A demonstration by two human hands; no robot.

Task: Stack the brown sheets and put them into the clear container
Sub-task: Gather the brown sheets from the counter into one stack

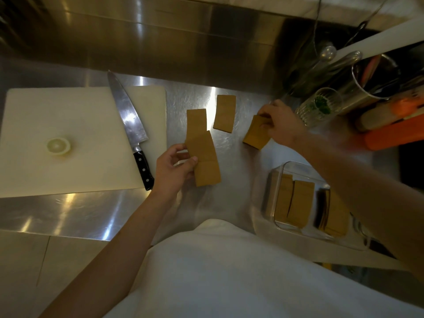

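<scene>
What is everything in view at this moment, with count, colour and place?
loose brown sheets: at least three, on the steel counter
held brown sheets: one bunch per hand
clear container: one, near right, brown stacks inside
cutting board: one, cream, left
knife: one, black handle, on board's right edge
onion half: one, pale, on board
glass: one, clear, far right
metal canister: one, holding utensils, far right
left hand: fingers gripping sheets, centre
right hand: fingers on another bunch, right
</scene>
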